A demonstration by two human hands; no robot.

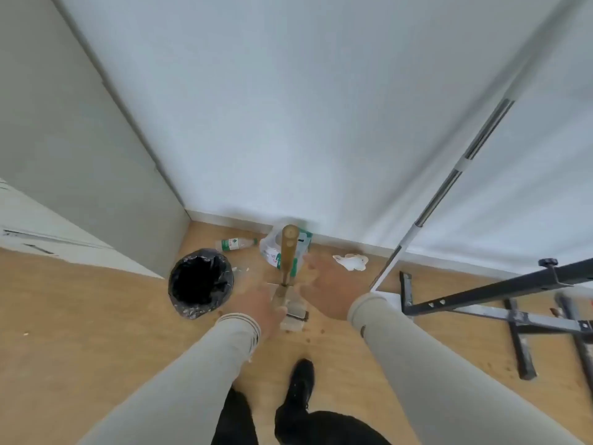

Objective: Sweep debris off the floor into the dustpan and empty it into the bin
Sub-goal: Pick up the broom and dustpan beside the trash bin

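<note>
The wooden handle point(288, 252) stands upright between my 2 hands, its dustpan point(290, 303) on the floor beside the black-lined bin point(200, 281). It looks stiff and light, likely to tip, so I would take it high on the shaft. My left hand point(260, 311) is just beside its lower end, blurred, and I cannot tell whether that grip holds it; my right hand point(330, 284) is released, fingers spread, near the shaft.
</note>
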